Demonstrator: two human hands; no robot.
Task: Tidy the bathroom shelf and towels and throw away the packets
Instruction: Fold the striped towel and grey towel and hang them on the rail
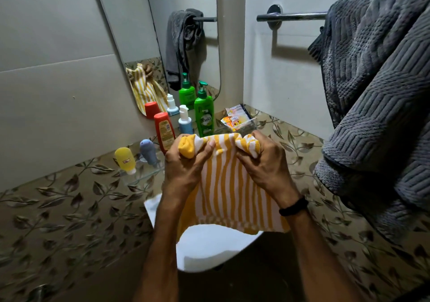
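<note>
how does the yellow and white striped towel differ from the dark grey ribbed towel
Pattern: the yellow and white striped towel has lengthwise stripes; the dark grey ribbed towel is one colour with a raised weave. Support: the striped towel is gripped at its top edge by the left hand and right hand; the grey one hangs over the chrome wall rail, untouched. Bulk: the grey towel looks thicker. Both hang downward.

Hidden behind the striped towel [230,185]: most of the sink [204,250] below and the base of the green bottle [204,113] just above. Cropped by the frame edge to the right of the striped towel: a gray towel [377,92], covering the far end of the rail [290,16]. Too small to read, just above the striped towel: print on the packets [237,118].
</note>
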